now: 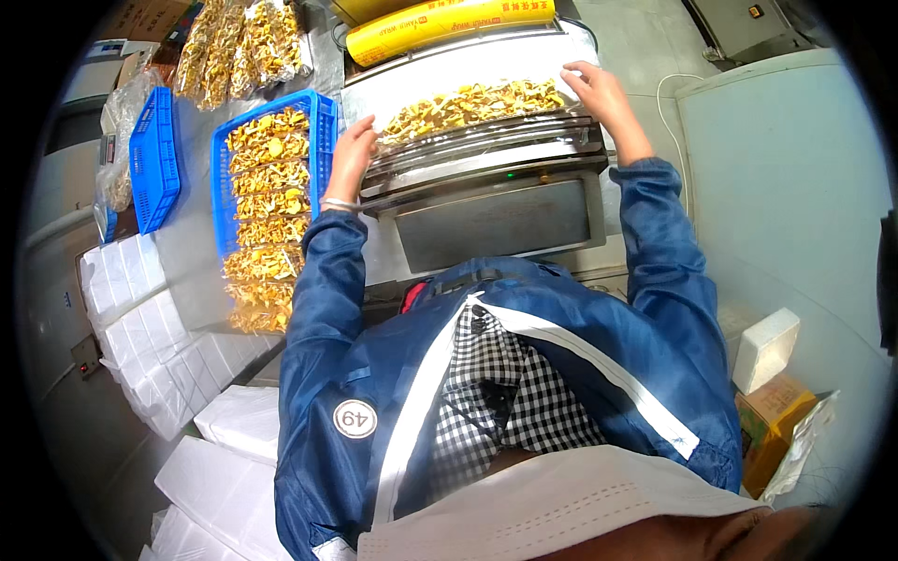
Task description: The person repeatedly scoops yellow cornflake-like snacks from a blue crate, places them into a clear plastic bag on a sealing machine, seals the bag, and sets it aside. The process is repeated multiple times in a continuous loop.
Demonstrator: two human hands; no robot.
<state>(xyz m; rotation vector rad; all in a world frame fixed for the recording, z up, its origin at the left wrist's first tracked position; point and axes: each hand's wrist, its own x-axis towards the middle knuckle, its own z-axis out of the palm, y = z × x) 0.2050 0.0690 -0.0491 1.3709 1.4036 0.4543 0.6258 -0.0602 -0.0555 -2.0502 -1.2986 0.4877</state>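
A long row of yellow mushrooms lies on the film wrapping machine in front of me, with shiny clear film along its near edge. My left hand is at the left end of this row, fingertips near the film. Whether it pinches the film cannot be made out. Beyond the row's right end is my right hand, its thumb and forefinger apart and nothing visible between them. Behind the mushrooms, a yellow roll of cling film spans the back of the machine.
Left of the machine stands a blue plastic crate with several packs of mushrooms. More long packs lie behind it. A second blue crate stands farther left. White foam boxes are stacked at lower left. A pale wall bounds the right.
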